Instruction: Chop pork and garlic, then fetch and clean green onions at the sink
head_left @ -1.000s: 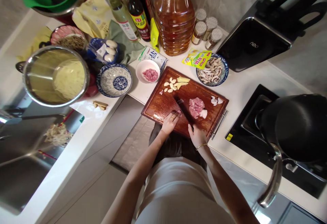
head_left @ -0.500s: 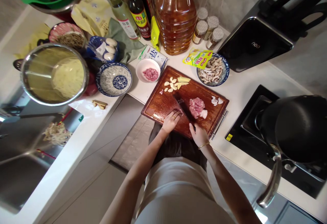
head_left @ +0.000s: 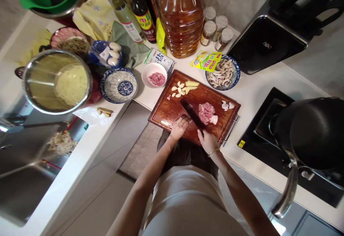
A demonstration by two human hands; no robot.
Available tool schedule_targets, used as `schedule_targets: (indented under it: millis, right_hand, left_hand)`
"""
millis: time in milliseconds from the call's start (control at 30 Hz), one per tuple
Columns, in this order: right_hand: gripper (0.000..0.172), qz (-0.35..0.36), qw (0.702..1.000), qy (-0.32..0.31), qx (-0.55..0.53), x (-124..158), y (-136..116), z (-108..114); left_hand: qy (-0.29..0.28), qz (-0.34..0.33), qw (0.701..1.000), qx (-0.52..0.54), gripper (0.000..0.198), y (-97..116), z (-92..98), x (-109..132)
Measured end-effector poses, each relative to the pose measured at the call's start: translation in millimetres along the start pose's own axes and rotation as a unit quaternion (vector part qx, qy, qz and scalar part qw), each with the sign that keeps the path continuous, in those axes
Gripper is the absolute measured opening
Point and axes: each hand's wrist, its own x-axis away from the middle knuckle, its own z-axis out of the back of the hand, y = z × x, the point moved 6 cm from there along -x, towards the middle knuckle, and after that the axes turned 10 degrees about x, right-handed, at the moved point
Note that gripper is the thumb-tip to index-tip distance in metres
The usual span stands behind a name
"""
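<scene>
On the brown wooden cutting board (head_left: 166, 112), my right hand (head_left: 208, 142) is closed round the handle of a dark kitchen knife (head_left: 192, 114). Its blade slants away to the upper left, across the board. Left of the blade, my left hand (head_left: 180, 126) presses its curled fingers down on a small piece of meat, mostly hidden under the fingertips. A larger lump of raw meat (head_left: 206, 112) lies right of the knife, with whitish scraps (head_left: 227, 105) farther right. Garlic cloves (head_left: 178, 89) and ginger slices (head_left: 191, 84) sit toward the board's far edge.
Beyond the board stand a white bowl of meat (head_left: 147, 74), a patterned bowl (head_left: 106, 85) and a bowl of sliced mushrooms (head_left: 223, 72). A large oil jug (head_left: 182, 24) and knife block (head_left: 264, 42) stand behind. Right is a black pan (head_left: 311, 132) on the stove; left, a sink (head_left: 24, 189).
The knife blade has shifted slightly left and its flat shows more. My left hand stays almost in place on the board. The whole view has shifted a little.
</scene>
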Motion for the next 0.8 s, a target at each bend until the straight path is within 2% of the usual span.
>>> schedule_targets:
  millis: [133, 367, 567, 667, 800]
  right_hand:
    - [0.043, -0.009, 1.0, 0.0, 0.03, -5, -7, 2]
    - [0.039, -0.012, 1.0, -0.004, 0.021, 10, -1, -10]
    - [0.044, -0.005, 0.999, 0.026, -0.02, -15, -10, -9]
    - [0.044, -0.019, 0.996, 0.035, -0.075, -16, 4, -14]
    - [0.05, -0.072, 0.981, 0.03, -0.175, -6, 44, -27]
  left_hand:
    - [0.006, 0.003, 1.0, -0.003, 0.022, -3, -0.5, -1]
    - [0.031, 0.003, 0.999, 0.007, 0.022, -1, 2.1, -3]
    - [0.003, -0.008, 1.0, 0.02, 0.024, 2, -0.1, 1]
    - [-0.01, -0.013, 1.0, 0.012, 0.032, 4, 2.7, 8]
    - [-0.008, -0.007, 1.0, 0.029, 0.041, 8, 8.3, 15]
